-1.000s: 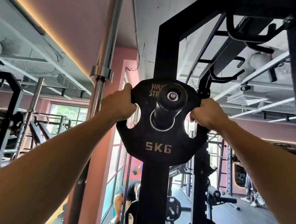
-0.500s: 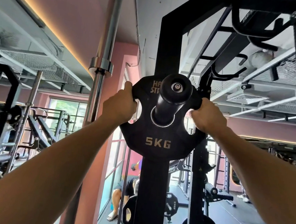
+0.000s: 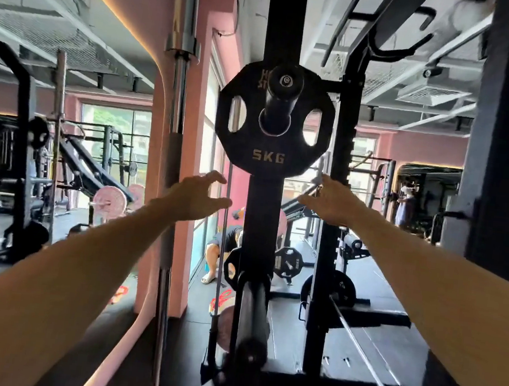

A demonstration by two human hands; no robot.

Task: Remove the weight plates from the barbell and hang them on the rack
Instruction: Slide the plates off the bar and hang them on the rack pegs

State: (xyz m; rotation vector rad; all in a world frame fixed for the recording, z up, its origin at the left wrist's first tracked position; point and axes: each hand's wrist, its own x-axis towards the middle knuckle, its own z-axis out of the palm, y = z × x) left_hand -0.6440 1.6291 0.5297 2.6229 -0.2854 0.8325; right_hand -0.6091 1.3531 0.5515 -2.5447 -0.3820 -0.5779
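A black 5 kg weight plate hangs on the rack peg at twelve o'clock, so left hand and right hand hover below, fingers spread, holding nothing.

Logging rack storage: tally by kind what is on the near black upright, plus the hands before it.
Black angular 5KG weight plate: 1
Black round storage pegs: 2, upper peg, lower peg
Bare open hands: 2, left hand, right hand
Total: 5
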